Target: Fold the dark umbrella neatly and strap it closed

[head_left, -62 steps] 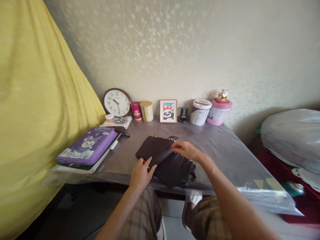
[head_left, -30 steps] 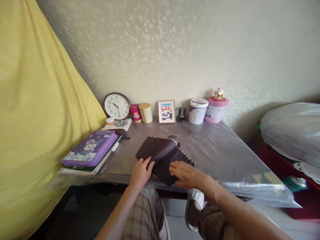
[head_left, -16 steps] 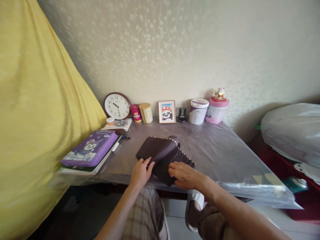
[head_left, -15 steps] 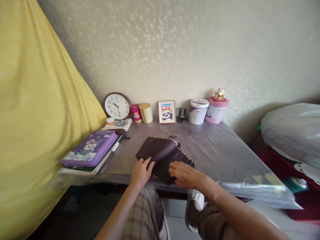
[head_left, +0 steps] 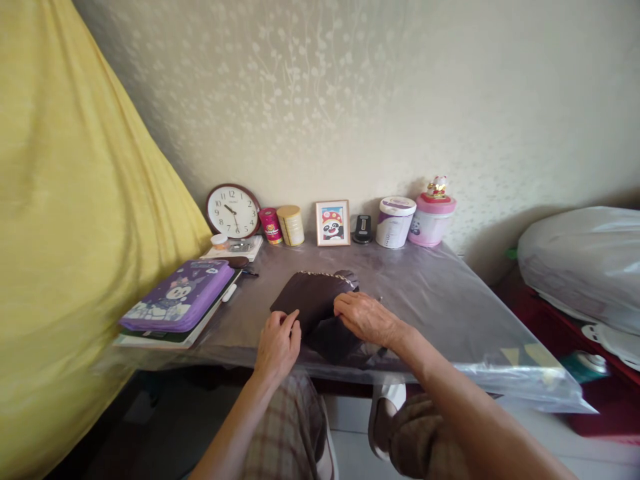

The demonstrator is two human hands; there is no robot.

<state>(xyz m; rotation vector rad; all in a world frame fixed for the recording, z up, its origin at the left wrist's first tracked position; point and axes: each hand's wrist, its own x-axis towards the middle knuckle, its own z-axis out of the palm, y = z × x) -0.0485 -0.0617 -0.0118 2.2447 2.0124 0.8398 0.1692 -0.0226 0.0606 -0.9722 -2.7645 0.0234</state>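
Observation:
A dark brownish fabric piece with a light-and-dark checked trim (head_left: pixel 310 293) lies folded on the table near its front edge; its exact kind I cannot tell. My left hand (head_left: pixel 279 340) is closed at its near left corner, thumb and fingers on the cloth. My right hand (head_left: pixel 367 317) pinches the right part of the fabric, knuckles up, and hides some of it. Below the hands, a loose dark fold hangs toward the table's front edge.
A plastic-covered table (head_left: pixel 430 307) holds a purple case (head_left: pixel 180 293) on books at left. Along the wall stand a clock (head_left: pixel 233 211), two cans, a framed panda picture (head_left: pixel 333 223), a black device and two tubs (head_left: pixel 395 227). A yellow curtain (head_left: pixel 90 233) hangs left; a plastic-wrapped bundle (head_left: pixel 580 267) lies right.
My right hand has moved up and inward, folding the right part of the fabric over to the left, so the trim's right stretch no longer shows. My left hand stays at the corner.

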